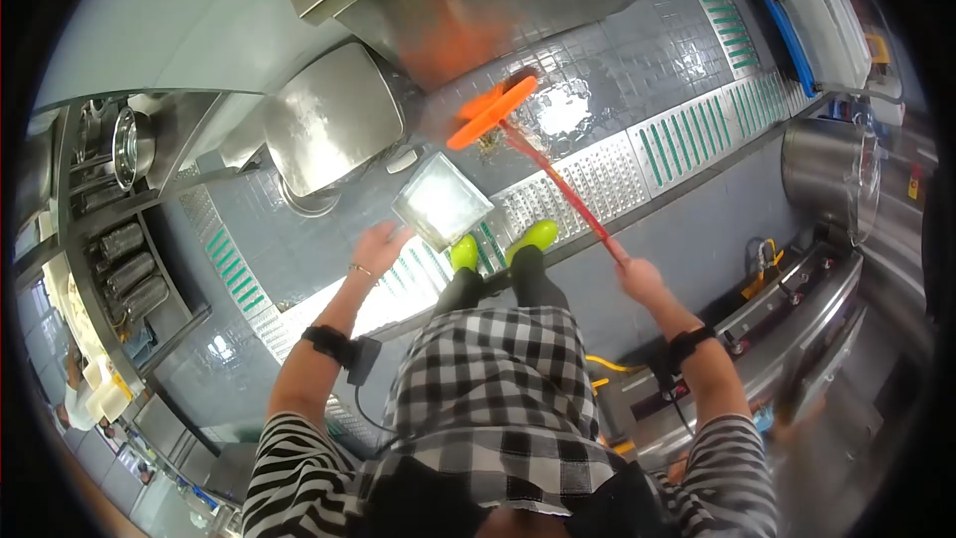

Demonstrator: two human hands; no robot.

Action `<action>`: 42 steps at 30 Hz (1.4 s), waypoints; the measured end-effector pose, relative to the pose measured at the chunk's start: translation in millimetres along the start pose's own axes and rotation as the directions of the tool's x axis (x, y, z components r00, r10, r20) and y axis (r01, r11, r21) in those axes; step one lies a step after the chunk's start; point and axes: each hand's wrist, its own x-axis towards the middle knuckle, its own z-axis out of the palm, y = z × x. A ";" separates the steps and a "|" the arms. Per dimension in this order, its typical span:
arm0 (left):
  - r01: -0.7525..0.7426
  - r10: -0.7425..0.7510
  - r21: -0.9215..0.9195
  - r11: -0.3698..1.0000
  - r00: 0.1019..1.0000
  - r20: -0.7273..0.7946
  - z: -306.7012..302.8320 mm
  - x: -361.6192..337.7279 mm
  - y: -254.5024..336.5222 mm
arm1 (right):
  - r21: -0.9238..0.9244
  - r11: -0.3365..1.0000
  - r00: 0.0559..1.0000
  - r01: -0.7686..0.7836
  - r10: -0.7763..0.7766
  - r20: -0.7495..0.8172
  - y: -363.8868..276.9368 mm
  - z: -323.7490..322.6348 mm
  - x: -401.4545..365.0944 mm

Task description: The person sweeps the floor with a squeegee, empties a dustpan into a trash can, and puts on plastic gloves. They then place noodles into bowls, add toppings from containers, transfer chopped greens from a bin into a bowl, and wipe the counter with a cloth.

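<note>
My right hand (642, 280) is closed around the red handle (570, 194) of a floor broom. The broom's orange head (494, 114) is low over the wet tiles, with a small patch of debris (488, 143) beside it. A pale, see-through square container (442, 201) lies in view just ahead of my green boots (534, 240). My left hand (381, 247) is at the container's near left edge, its fingers blurred. Whether they grip that edge or only pass in front of it cannot be made out.
Perforated drain covers (588, 179) cross the grey tiled floor. A steel cabinet (448, 20) stands ahead, and a steel panel (334, 120) is at left. Shelves with metal pans (129, 264) line the left side. A large steel pot (827, 179) and a blue-edged bin (822, 30) are at right.
</note>
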 end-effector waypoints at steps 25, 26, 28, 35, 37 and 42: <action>-0.471 0.459 0.175 0.864 0.882 0.109 92.6 117.8 229.5 | 0.857 0.515 0.951 -0.011 0.271 -0.151 -31.1 134.2 -83.0; -0.478 0.466 0.183 0.859 0.878 0.105 91.4 115.1 230.1 | 0.865 0.501 0.950 -0.011 0.275 -0.148 -41.4 144.7 -93.7; -0.488 0.477 0.197 0.851 0.873 0.102 88.7 110.0 227.4 | 0.926 0.377 0.978 0.006 0.189 -0.084 -62.7 124.8 -120.4; -0.470 0.466 0.036 0.882 0.881 0.082 71.7 98.5 188.2 | 0.921 0.095 0.926 -0.377 0.001 0.378 -44.5 36.0 -181.3; -0.381 0.367 0.151 0.912 0.923 0.113 71.1 101.5 171.9 | 0.841 0.530 0.972 0.109 0.120 -0.201 -32.6 81.1 -174.9; -0.329 0.303 0.163 0.930 0.939 0.166 60.0 93.7 159.7 | 0.748 0.661 0.987 -0.058 0.152 -0.058 -21.0 77.4 -89.9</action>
